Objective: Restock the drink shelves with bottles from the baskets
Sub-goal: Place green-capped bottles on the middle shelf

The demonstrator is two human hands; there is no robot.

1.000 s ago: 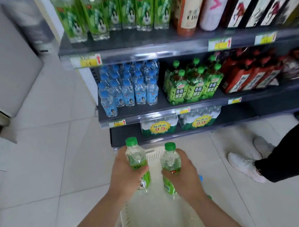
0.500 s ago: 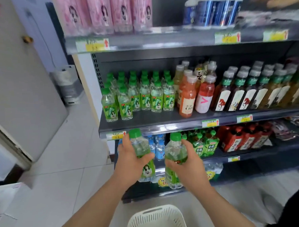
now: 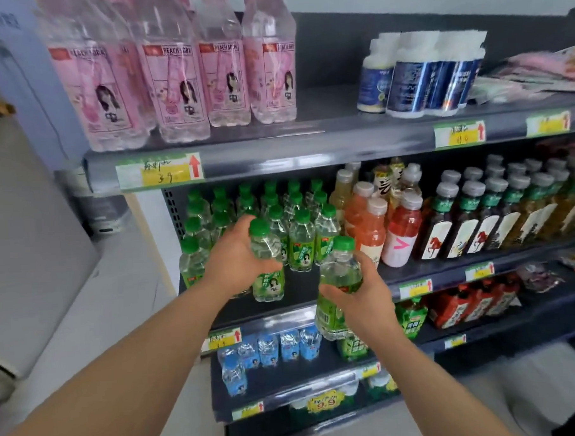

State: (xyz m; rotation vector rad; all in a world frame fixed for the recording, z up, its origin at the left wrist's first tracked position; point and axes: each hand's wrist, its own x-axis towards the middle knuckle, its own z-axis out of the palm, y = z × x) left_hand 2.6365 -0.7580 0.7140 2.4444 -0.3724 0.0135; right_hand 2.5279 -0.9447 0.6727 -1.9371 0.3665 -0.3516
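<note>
My left hand (image 3: 237, 259) grips a clear green-capped bottle with a green label (image 3: 268, 268), held upright at the front of the middle shelf (image 3: 302, 293), right by the rows of matching green-capped bottles (image 3: 300, 237). My right hand (image 3: 362, 297) grips a second green-capped bottle (image 3: 338, 275), a little lower and to the right, in front of the shelf edge. A dark bare patch of the shelf lies between the two held bottles. The basket is out of view.
Pink peach-soda bottles (image 3: 174, 77) and blue-labelled bottles (image 3: 418, 77) stand on the top shelf. Orange and red juice bottles (image 3: 369, 227) and dark tea bottles (image 3: 477, 216) fill the middle shelf's right. Small blue bottles (image 3: 268, 347) sit below. A pale door (image 3: 19, 229) is at left.
Both hands have risen with their bottles from over the white basket up to the middle shelf. My view has tilted upward, and the basket has dropped out of sight.
</note>
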